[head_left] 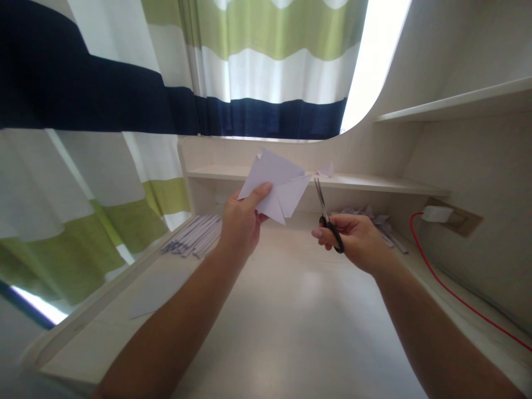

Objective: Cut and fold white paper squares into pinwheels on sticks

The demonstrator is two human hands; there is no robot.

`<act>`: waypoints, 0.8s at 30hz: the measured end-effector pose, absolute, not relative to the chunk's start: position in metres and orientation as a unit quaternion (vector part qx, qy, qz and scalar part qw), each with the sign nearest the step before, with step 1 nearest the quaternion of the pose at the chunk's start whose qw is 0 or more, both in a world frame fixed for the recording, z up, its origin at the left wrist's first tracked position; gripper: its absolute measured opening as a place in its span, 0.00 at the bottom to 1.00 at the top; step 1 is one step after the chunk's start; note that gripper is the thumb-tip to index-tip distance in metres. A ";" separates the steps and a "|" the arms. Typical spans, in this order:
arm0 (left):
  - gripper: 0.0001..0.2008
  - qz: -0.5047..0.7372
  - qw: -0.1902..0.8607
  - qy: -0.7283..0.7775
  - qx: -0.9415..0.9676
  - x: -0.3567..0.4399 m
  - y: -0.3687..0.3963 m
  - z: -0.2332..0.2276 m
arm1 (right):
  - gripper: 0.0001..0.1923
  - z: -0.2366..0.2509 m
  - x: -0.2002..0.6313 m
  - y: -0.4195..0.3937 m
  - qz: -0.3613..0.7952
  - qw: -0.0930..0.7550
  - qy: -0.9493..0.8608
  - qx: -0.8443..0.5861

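My left hand [241, 220] holds a folded sheet of white paper [277, 185] up above the desk, thumb on its lower left corner. A thin strip of the paper sticks out to the right toward the scissors. My right hand [356, 239] grips black-handled scissors [327, 217], blades pointing up and slightly apart, just right of the paper and not touching it that I can tell.
A pale wooden desk [291, 310] has a low shelf [366, 182] at the back. Several paper strips [195, 237] lie at the left, paper scraps [374, 219] at the right. A red cable [449, 288] runs from a white plug [434, 213]. A striped curtain [124, 111] hangs at the left.
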State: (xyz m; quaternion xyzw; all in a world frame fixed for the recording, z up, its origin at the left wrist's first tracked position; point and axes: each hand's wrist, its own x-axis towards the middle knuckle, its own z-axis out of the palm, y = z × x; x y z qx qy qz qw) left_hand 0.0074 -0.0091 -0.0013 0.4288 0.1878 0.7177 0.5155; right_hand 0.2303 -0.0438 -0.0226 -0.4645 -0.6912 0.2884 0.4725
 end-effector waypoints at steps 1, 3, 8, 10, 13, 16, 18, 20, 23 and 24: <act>0.16 0.718 0.520 0.180 0.426 0.011 -0.009 -0.005 | 0.20 -0.023 0.229 -0.044 0.278 0.493 -0.682 -0.463; 0.16 0.714 0.531 0.167 0.424 0.020 -0.009 -0.013 | 0.20 -0.023 0.228 -0.044 0.264 0.536 -0.661 -0.454; 0.18 0.636 0.574 0.176 0.485 0.040 -0.014 -0.033 | 0.14 -0.028 0.234 -0.037 0.258 0.621 -0.623 -0.400; 0.18 0.618 0.577 0.180 0.504 0.039 -0.013 -0.033 | 0.13 -0.026 0.240 -0.035 0.247 0.636 -0.619 -0.389; 0.16 0.612 0.562 0.187 0.524 0.026 -0.007 -0.026 | 0.11 -0.019 0.250 -0.037 0.252 0.613 -0.636 -0.395; 0.15 0.568 0.538 0.200 0.590 0.011 -0.001 -0.019 | 0.11 -0.013 0.256 -0.042 0.288 0.563 -0.665 -0.397; 0.13 0.515 0.535 0.213 0.635 0.003 0.001 -0.016 | 0.10 -0.011 0.258 -0.043 0.306 0.536 -0.678 -0.401; 0.13 0.471 0.534 0.225 0.665 -0.001 0.000 -0.014 | 0.10 -0.012 0.259 -0.043 0.316 0.505 -0.689 -0.412; 0.13 0.425 0.523 0.236 0.700 -0.004 -0.003 -0.012 | 0.09 -0.015 0.258 -0.041 0.315 0.497 -0.687 -0.426; 0.12 0.415 0.518 0.239 0.709 -0.004 -0.003 -0.012 | 0.09 -0.016 0.257 -0.041 0.313 0.506 -0.680 -0.428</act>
